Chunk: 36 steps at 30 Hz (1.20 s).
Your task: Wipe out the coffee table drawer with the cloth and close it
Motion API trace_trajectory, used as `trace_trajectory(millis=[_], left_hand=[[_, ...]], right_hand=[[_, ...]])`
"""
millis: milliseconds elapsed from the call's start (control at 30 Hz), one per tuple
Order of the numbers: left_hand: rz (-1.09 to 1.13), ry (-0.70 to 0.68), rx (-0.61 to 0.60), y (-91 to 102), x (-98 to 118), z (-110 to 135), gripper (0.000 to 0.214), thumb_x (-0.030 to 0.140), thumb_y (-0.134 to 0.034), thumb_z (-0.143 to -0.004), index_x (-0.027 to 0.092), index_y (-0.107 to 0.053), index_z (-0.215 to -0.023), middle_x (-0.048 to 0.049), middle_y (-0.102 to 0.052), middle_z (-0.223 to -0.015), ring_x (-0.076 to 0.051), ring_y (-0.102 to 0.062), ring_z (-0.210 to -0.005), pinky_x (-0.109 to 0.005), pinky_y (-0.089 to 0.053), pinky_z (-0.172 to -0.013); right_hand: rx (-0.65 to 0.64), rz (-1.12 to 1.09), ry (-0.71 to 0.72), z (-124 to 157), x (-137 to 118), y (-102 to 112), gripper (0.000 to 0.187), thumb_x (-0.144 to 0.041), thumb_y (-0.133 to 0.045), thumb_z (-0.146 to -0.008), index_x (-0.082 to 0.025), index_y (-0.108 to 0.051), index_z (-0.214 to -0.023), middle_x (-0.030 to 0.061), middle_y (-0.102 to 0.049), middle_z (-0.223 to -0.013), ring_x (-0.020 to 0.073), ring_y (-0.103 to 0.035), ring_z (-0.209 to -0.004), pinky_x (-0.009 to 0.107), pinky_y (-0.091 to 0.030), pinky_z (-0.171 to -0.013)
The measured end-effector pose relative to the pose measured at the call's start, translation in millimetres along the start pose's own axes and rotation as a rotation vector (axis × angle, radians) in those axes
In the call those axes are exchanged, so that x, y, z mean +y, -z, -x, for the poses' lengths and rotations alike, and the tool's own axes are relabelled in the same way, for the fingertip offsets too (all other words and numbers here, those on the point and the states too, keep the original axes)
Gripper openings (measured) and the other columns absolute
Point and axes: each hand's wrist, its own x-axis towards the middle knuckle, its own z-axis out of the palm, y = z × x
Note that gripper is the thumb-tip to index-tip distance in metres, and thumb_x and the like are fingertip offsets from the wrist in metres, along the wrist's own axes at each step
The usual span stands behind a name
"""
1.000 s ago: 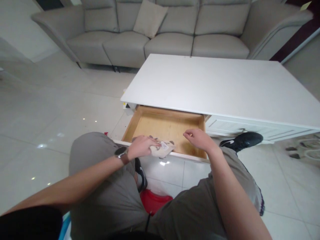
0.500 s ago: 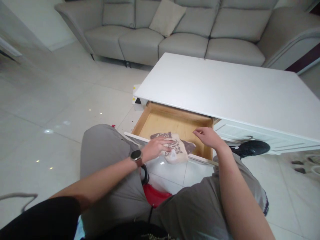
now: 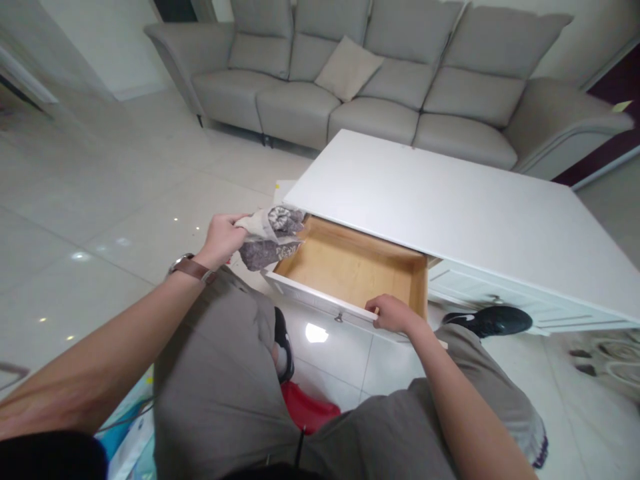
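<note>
A cloth (image 3: 267, 248) in cream and grey-brown with a pattern is pinched at its left end by my left hand (image 3: 223, 235). It hangs bunched over the left side of the open wooden drawer (image 3: 345, 263). My right hand (image 3: 396, 313) rests at the right part of the drawer's white front, fingers curled over its top edge. A small metal knob (image 3: 339, 318) is on that front, left of my right hand. The drawer's light wooden bottom shows.
The drawer belongs to a white coffee table (image 3: 425, 180), with a grey sofa (image 3: 295, 107) behind it. A black shoe (image 3: 500, 321) is by the table's right front. Something red (image 3: 310, 407) lies on the tiled floor between my legs.
My left hand has carried the cloth from the drawer's front edge to the left and up. My right hand has moved from above the drawer onto its front edge.
</note>
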Motion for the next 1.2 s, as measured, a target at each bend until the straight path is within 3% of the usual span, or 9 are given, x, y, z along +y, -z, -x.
trace_trajectory(millis=[100,267,400,533,667,767,900,1033,1200], left_hand=[[0.262,0.226,-0.012,9.2,12,-18,0.036,0.017,-0.082,-0.061,0.015,-0.079,-0.096,-0.0118,-0.082,-0.105,-0.033,-0.074,-0.105,-0.046,-0.058,-0.097],[0.496,0.466,-0.297,19.6,27,-35,0.026,0.013,-0.078,-0.067,0.011,-0.075,-0.093,-0.0128,-0.08,-0.093,-0.031,-0.073,-0.105,-0.043,-0.058,-0.097],[0.545,0.563,-0.357,17.0,37,-31,0.012,0.02,-0.072,-0.079,0.014,-0.075,-0.089,-0.0128,-0.08,-0.086,-0.032,-0.076,-0.095,-0.049,-0.061,-0.096],[0.57,0.553,-0.435,8.0,49,-20,0.015,0.023,-0.076,-0.075,0.014,-0.074,-0.087,-0.0124,-0.079,-0.08,-0.032,-0.078,-0.083,-0.049,-0.064,-0.088],[0.606,0.462,-0.55,-6.6,65,-2,0.024,0.023,-0.081,-0.07,0.013,-0.075,-0.09,-0.013,-0.08,-0.079,-0.029,-0.077,-0.074,-0.043,-0.065,-0.079],[0.673,0.361,-0.629,-26.4,75,18,0.035,0.025,-0.086,-0.069,0.012,-0.077,-0.101,-0.0132,-0.082,-0.086,-0.026,-0.077,-0.077,-0.038,-0.063,-0.08],[0.704,0.304,-0.727,-62.4,85,49,0.04,0.025,-0.087,-0.067,0.012,-0.077,-0.104,-0.0121,-0.082,-0.092,-0.024,-0.077,-0.081,-0.036,-0.061,-0.08],[0.67,0.238,-0.784,-87.1,96,75,0.034,0.022,-0.083,-0.068,0.012,-0.076,-0.1,-0.0097,-0.08,-0.089,-0.023,-0.075,-0.08,-0.031,-0.057,-0.073],[0.531,0.116,-0.919,-89.9,105,89,0.027,0.023,-0.079,-0.07,0.015,-0.078,-0.095,-0.0063,-0.078,-0.084,-0.02,-0.07,-0.072,-0.026,-0.05,-0.06]], right_hand=[[0.091,0.026,-0.03,2,4,2,0.031,-0.015,-0.066,-0.08,-0.025,-0.084,-0.103,0.0058,-0.081,-0.107,0.023,-0.071,-0.099,0.029,-0.046,-0.081],[0.252,0.059,-0.131,-6,17,-1,0.03,-0.027,-0.061,-0.097,-0.027,-0.079,-0.121,0.0065,-0.079,-0.123,0.0256,-0.069,-0.112,0.032,-0.047,-0.088],[0.344,0.089,-0.164,-17,29,-2,0.032,-0.031,-0.051,-0.106,-0.023,-0.072,-0.128,0.0116,-0.075,-0.127,0.0271,-0.066,-0.117,0.035,-0.047,-0.093],[0.496,0.147,-0.257,-26,31,4,0.025,-0.032,-0.055,-0.103,-0.02,-0.072,-0.118,0.0163,-0.072,-0.122,0.0321,-0.059,-0.121,0.043,-0.044,-0.102],[0.776,-0.09,-0.33,-27,-9,20,0.027,-0.025,-0.055,-0.099,-0.018,-0.069,-0.121,0.0194,-0.068,-0.126,0.0337,-0.058,-0.122,0.048,-0.046,-0.103],[0.862,-0.436,0.005,-16,-70,38,0.027,-0.034,-0.052,-0.102,-0.021,-0.066,-0.12,0.0135,-0.069,-0.122,0.0268,-0.064,-0.113,0.043,-0.052,-0.099],[0.767,-0.466,0.308,8,-138,56,0.037,-0.048,-0.067,-0.097,-0.024,-0.062,-0.125,0.0089,-0.068,-0.124,0.0244,-0.063,-0.115,0.041,-0.05,-0.103],[0.733,-0.411,0.191,32,-150,61,0.038,-0.049,-0.076,-0.088,-0.023,-0.059,-0.109,0.0067,-0.064,-0.111,0.0234,-0.06,-0.103,0.041,-0.05,-0.096],[0.692,-0.345,0.075,66,-154,67,0.027,-0.047,-0.058,-0.096,-0.025,-0.05,-0.083,0.001,-0.058,-0.086,0.0207,-0.055,-0.086,0.034,-0.046,-0.083]])
